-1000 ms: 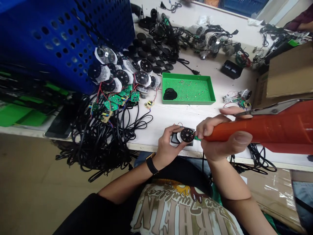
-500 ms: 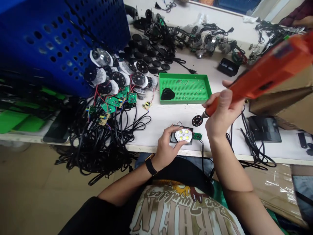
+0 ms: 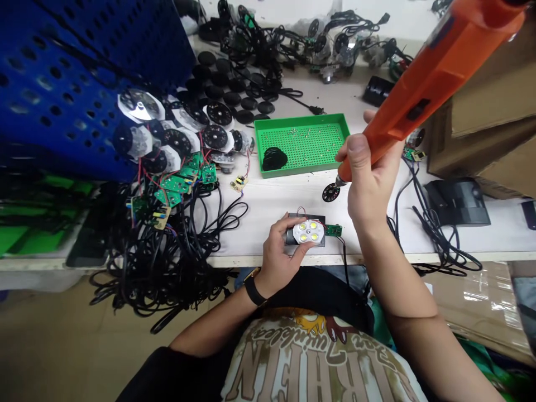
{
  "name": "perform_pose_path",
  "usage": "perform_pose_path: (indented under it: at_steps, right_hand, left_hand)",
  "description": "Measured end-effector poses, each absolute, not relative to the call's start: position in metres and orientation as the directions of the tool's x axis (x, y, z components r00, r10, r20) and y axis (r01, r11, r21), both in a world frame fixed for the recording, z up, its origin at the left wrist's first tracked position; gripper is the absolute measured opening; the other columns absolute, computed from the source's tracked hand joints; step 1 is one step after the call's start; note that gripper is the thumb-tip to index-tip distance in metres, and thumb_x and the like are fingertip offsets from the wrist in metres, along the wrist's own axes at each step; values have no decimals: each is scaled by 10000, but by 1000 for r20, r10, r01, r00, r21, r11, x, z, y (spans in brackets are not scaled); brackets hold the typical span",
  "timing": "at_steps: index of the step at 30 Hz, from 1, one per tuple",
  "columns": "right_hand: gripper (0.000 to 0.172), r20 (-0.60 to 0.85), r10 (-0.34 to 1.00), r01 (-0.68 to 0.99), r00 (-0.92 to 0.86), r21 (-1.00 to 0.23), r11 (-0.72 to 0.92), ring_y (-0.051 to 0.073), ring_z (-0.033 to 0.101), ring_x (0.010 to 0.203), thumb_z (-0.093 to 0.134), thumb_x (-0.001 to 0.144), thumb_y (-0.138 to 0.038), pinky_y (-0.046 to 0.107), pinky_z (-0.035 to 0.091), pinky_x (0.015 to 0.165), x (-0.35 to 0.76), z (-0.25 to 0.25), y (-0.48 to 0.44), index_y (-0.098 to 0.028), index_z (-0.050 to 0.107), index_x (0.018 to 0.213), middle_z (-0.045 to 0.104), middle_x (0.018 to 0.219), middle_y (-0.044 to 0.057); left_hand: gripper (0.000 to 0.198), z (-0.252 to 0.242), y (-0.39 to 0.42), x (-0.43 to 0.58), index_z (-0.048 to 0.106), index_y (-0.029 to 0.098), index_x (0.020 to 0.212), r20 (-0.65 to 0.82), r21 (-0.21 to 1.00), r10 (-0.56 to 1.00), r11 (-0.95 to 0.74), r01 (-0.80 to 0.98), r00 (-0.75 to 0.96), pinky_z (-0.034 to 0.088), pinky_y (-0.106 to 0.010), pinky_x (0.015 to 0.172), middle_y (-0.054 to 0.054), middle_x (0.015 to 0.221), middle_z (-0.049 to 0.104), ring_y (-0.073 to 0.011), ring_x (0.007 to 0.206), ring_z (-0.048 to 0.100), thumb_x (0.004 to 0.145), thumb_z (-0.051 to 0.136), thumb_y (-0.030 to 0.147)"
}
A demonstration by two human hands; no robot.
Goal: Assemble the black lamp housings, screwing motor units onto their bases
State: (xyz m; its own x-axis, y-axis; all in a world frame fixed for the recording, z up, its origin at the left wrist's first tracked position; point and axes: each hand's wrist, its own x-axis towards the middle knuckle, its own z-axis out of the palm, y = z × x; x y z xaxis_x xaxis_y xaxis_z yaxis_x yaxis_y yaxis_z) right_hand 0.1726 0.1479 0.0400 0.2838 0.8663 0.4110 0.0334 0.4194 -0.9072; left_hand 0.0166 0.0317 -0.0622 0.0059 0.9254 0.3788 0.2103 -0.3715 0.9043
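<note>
My left hand (image 3: 281, 247) rests on a round white LED board (image 3: 307, 231) with four yellow LEDs, which sits on a dark block (image 3: 305, 220). Red wires run from the board to a small green circuit board (image 3: 333, 230) beside it. My right hand (image 3: 371, 178) grips an orange electric screwdriver (image 3: 422, 84), its tip pointing down. A black round disc (image 3: 330, 192) is just below that tip. I cannot tell whether the two touch.
A green perforated tray (image 3: 301, 146) holds small screws and black discs. Left of it stand a blue perforated crate (image 3: 84, 84) and heaped black cables with green circuit boards (image 3: 167, 234). A cardboard box (image 3: 481, 117) and a black device (image 3: 456, 202) stand at right.
The black disc no longer sits on the white board and now lies right of it, uncovering the LEDs. The screwdriver has swung from level to steeply tilted, and my view has shifted.
</note>
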Motion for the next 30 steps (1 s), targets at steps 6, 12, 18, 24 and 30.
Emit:
perform_pose_path:
  at_steps: [6, 12, 18, 24, 30]
  right_hand:
    - [411, 473, 836, -49, 279, -862, 504, 157, 592, 716, 644, 916, -693, 327, 539, 668, 163, 50, 151, -333, 586, 1107, 563, 847, -18]
    - [464, 530, 802, -108, 276, -812, 574, 161, 646, 706, 581, 934, -729, 334, 580, 691, 149, 42, 184, -355, 560, 1207, 559, 796, -33]
    - [456, 595, 721, -90, 355, -746, 659, 156, 610, 689, 555, 956, -708, 311, 538, 670, 134, 30, 231, -329, 503, 1204, 529, 814, -39]
    - [500, 608, 688, -23, 395, -742, 669, 164, 584, 678, 563, 941, -738, 320, 524, 665, 143, 33, 238, -320, 450, 1191, 497, 819, -30]
    - [447, 580, 770, 16, 265, -801, 598, 171, 609, 700, 639, 929, -685, 339, 545, 676, 176, 34, 182, -322, 531, 1166, 557, 834, -11]
  left_hand:
    - [465, -44, 33, 13, 567, 217, 1304, 328, 906, 944, -322, 275, 26, 511, -499, 1143, -145, 1343, 623, -287, 1302, 619, 913, 789, 336]
    - [364, -2, 85, 3, 607, 222, 1295, 451, 741, 892, -395, 543, 34, 475, -464, 1148, -113, 1300, 633, -276, 1286, 584, 967, 709, 345]
    - [477, 2, 179, 22, 673, 100, 1303, 230, 647, 963, -258, 718, 138, 505, -528, 1083, -197, 1272, 702, -370, 1227, 644, 871, 816, 241]
    - [503, 3, 205, 28, 676, 59, 1322, 147, 632, 987, -141, 762, 61, 486, -551, 1107, -239, 1294, 704, -392, 1261, 635, 863, 835, 187]
    - [450, 34, 159, 14, 621, 69, 1399, 138, 528, 982, -180, 830, 125, 457, -508, 1143, -207, 1361, 662, -357, 1310, 586, 987, 696, 234]
